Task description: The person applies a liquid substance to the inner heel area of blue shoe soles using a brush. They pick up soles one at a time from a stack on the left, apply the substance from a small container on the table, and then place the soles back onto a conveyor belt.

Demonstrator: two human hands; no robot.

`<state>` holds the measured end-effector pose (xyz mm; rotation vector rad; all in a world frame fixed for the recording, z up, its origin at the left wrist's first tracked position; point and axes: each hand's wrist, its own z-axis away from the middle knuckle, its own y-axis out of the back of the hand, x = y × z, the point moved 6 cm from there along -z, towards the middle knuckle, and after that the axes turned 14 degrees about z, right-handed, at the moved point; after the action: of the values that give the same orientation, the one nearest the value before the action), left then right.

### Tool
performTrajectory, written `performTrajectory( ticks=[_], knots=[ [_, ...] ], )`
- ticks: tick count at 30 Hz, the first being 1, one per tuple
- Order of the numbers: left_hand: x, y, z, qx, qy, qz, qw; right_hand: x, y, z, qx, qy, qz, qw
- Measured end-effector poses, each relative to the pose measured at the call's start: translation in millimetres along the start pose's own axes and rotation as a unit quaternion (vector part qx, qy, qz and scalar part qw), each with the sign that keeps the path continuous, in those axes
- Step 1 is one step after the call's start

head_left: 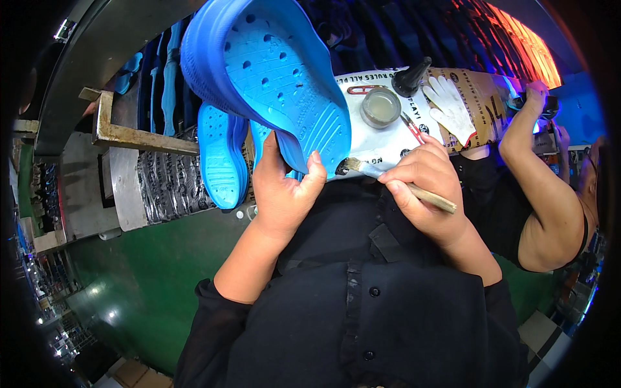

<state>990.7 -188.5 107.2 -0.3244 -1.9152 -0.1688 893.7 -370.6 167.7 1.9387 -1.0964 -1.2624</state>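
Gripped near its lower end by my left hand [284, 184], a bright blue shoe sole [278, 77] is tilted up before me. It has a raised rim, small holes and moulded grooves. My right hand [427, 187] pinches the wooden handle of a brush [370, 169] between thumb and fingers. The bristles are close to the sole's lower right edge; whether they touch it I cannot tell. Left of my left hand, more blue soles [220, 158] stand together. Beyond the brush, an open round pot [381, 107] contains a cloudy liquid.
Around the pot lie a black nozzle-topped bottle [411, 77], red-handled snips [411, 127], another red tool [363, 89] and a white glove [448, 107]. They rest on a paper-covered surface [372, 139]. A metal frame [145, 137] juts in at left. Another person's arm [546, 194] reaches in at right.
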Motion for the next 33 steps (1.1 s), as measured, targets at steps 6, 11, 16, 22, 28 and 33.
performTrajectory(
  ticks=[6, 11, 16, 22, 28, 33],
  knots=[
    [-2.0, 2.2, 2.9, 0.006, 0.014, -0.006, 1.0, 3.5, 10.3, 2.3, 0.016, -0.009, 0.002, 1.0],
    [0.9, -2.1, 1.8, 0.008, 0.0, 0.039, 0.999, -6.0, 3.1, 2.8, -0.005, 0.015, 0.012, 1.0],
    [0.3, 2.8, 6.0, 0.011, -0.025, 0.017, 0.999, -6.3, 12.3, 3.9, -0.004, 0.016, 0.033, 0.999],
    [3.5, 0.1, 5.5, 0.011, -0.058, 0.028, 0.998, -9.9, 3.9, -0.2, 0.021, 0.014, -0.012, 1.0],
    [5.2, 1.6, 5.4, 0.031, -0.056, 0.071, 0.995, -5.0, 3.6, 2.8, 0.016, -0.004, -0.005, 1.0],
    [1.8, 3.5, 5.0, 0.03, -0.025, 0.052, 0.998, 8.4, 14.4, 7.1, 0.047, -0.052, -0.035, 0.997]
  ],
)
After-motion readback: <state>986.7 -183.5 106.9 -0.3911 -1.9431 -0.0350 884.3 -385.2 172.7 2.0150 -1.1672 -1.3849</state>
